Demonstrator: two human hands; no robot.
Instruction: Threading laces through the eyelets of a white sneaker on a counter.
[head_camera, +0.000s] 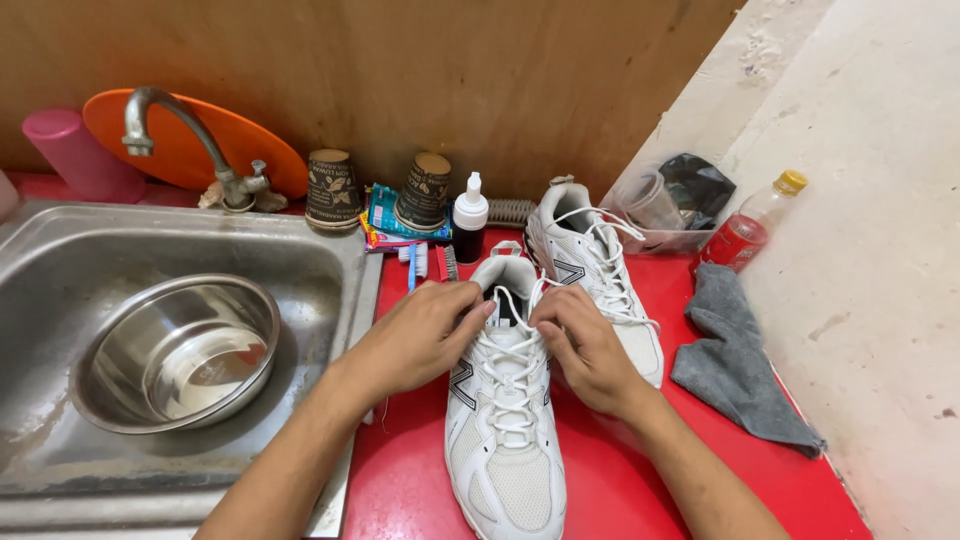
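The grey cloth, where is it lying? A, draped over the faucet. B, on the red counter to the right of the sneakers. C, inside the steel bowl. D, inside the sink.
B: the grey cloth lies crumpled on the red counter, right of the two white sneakers, while the steel bowl in the sink holds no cloth.
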